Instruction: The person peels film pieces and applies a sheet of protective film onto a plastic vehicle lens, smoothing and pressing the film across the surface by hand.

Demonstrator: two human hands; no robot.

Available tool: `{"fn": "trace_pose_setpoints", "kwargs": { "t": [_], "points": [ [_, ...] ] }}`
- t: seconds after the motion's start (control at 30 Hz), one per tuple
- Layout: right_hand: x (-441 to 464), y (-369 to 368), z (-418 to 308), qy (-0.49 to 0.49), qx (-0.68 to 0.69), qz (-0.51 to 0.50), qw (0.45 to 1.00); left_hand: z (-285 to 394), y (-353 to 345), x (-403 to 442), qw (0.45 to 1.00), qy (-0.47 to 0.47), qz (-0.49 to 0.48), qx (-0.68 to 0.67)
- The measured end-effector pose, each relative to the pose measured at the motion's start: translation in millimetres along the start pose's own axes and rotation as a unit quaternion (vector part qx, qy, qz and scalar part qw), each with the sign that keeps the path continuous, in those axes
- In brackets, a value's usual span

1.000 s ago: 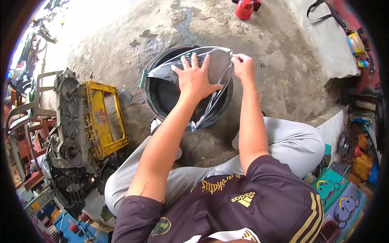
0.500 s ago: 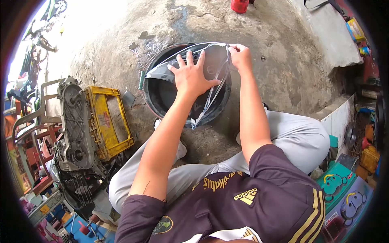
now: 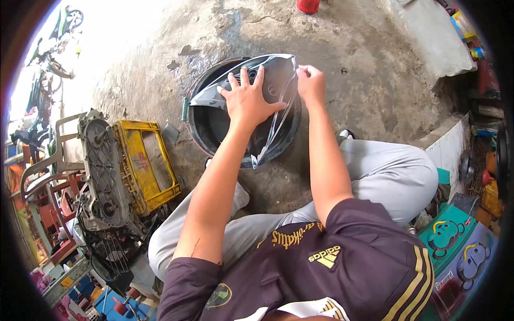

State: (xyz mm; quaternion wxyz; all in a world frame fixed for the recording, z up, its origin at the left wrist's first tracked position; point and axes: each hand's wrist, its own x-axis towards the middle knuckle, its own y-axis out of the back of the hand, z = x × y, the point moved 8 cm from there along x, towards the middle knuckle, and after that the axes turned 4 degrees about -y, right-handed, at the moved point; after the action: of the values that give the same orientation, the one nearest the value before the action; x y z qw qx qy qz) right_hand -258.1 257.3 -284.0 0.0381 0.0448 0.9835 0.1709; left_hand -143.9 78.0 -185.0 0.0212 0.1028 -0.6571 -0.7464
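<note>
A clear, curved plastic piece [image 3: 278, 80] with pale strips along its edges lies across the top of a round black basin [image 3: 211, 125]. My left hand [image 3: 249, 101] rests on the plastic, palm down and fingers spread. At the upper right corner of the piece, my right hand [image 3: 311, 83] is closed, thumb and fingertips pinched at the edge strip. What exactly those fingertips hold is too small to make out. A green handle [image 3: 185, 108] shows at the basin's left side.
To the left stand a yellow crate [image 3: 147, 166] and a grey metal engine casing [image 3: 104, 171]. A red object [image 3: 308, 5] is on the concrete floor at the top. Teal and purple boxes [image 3: 447, 235] lie at the lower right.
My right hand has shifted slightly down along the plastic's right corner. My left hand stays spread on the piece. The view has moved a little, so the red object sits higher.
</note>
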Motion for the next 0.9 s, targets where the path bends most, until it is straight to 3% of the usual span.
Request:
{"fn": "trace_pose_setpoints", "kwargs": {
  "t": [0.07, 0.27, 0.47, 0.63, 0.8, 0.9],
  "points": [
    [-15.7, 6.2, -1.6, -0.051, 0.008, 0.001, 0.999, 0.6, 2.7, 1.2, 1.0, 0.0, -0.005, -0.003],
    [28.1, -14.6, 6.2, -0.016, 0.017, -0.001, 1.0, -0.2, 2.1, 0.7, 1.0, 0.001, 0.003, -0.009],
    [-14.7, 4.1, 1.4, 0.022, -0.038, 0.041, 0.998, -0.2, 2.0, 0.2, 1.0, 0.006, -0.011, -0.007],
    [17.3, -10.1, -4.1, -0.024, 0.008, 0.004, 1.0, -0.9, 1.1, -1.6, 1.0, 0.005, -0.005, -0.016],
    [4.3, -6.0, 2.9, 0.001, 0.035, 0.024, 0.999, -1.7, 7.3, -2.1, 1.0, 0.01, -0.004, -0.024],
    [-21.5, 4.3, 8.2, -0.032, 0.002, 0.025, 0.999, -1.0, 6.5, -3.4, 0.999, 0.012, -0.005, -0.032]
  ]
}}
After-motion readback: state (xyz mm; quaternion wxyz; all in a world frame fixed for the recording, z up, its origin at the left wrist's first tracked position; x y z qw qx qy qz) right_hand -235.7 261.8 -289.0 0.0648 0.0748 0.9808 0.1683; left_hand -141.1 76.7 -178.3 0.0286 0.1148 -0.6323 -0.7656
